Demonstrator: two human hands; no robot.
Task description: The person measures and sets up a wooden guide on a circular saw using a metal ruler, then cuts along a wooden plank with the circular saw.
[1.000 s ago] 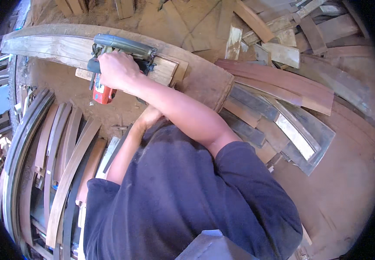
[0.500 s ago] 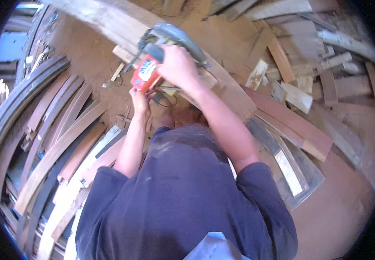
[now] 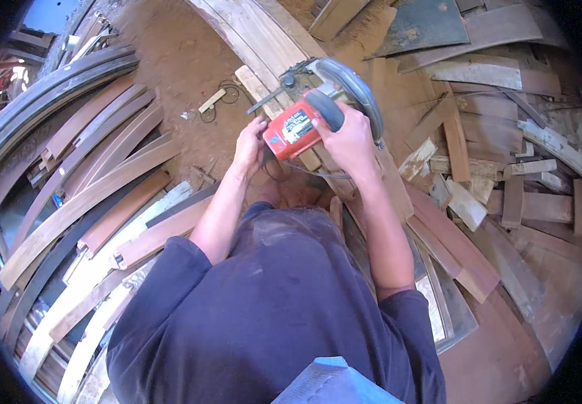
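A red circular saw [image 3: 294, 129] with a dark handle and a grey blade guard rests over long wooden planks [image 3: 264, 40] ahead of me. My right hand [image 3: 351, 140] is wrapped round its handle from the right. Beside the rear end of the red motor housing, my left hand [image 3: 250, 147] has its fingers curled together. Whatever is between those fingertips, if anything, is too small to make out. Below the housing a dark cord [image 3: 321, 174] passes toward my right forearm.
Curved timber pieces [image 3: 89, 209] lie stacked along the left. Offcuts [image 3: 466, 205] and boards are heaped at the right, near a dark flat panel [image 3: 422, 28]. A small light wood strip [image 3: 212, 100] with thin cord lies on the brown dirt floor [image 3: 190, 54].
The view has shifted, so the saw and both hands appear further right and slightly lower. My right hand keeps its grip; my left hand now sits beside the housing's end instead of under it.
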